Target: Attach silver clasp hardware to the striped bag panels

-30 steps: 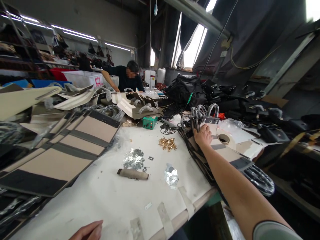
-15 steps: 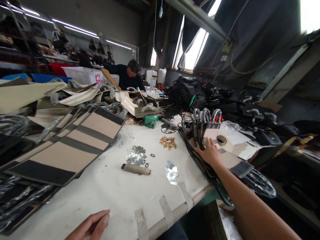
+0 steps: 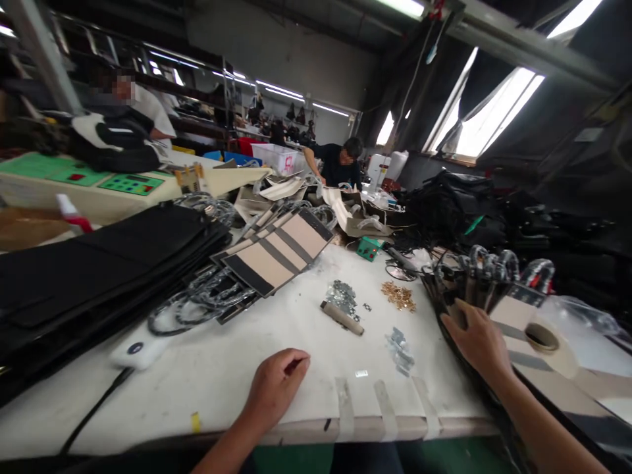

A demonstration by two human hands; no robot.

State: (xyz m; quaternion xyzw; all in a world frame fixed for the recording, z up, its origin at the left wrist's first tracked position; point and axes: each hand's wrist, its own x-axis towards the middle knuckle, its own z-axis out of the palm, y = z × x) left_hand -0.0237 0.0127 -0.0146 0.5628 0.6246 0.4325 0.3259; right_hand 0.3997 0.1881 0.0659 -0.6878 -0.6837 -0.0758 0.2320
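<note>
Over the white table (image 3: pixel 227 375), near its front edge, my left hand (image 3: pixel 279 387) is closed, fingertips pressed together; whatever it may hold is too small to make out. My right hand (image 3: pixel 478 339) rests with fingers spread on a stack of beige and black panels (image 3: pixel 513 309) with plastic-wrapped handles. Between the hands lie a pile of silvery metal plates (image 3: pixel 342 297), a worn rod-shaped tool (image 3: pixel 342 318), a heap of gold-coloured fittings (image 3: pixel 398 296) and a second group of shiny plates (image 3: pixel 400 351).
More panels (image 3: pixel 281 253) and black pieces (image 3: pixel 99 263) are heaped at the left, beside a white device (image 3: pixel 141 349) with a cable. A green box (image 3: pixel 369 248) stands at the back, a tape roll (image 3: pixel 542 337) at the right. Two people work beyond the table.
The view has turned to the left. My left hand has come further into view over the table; my right hand is still on the panel stack.
</note>
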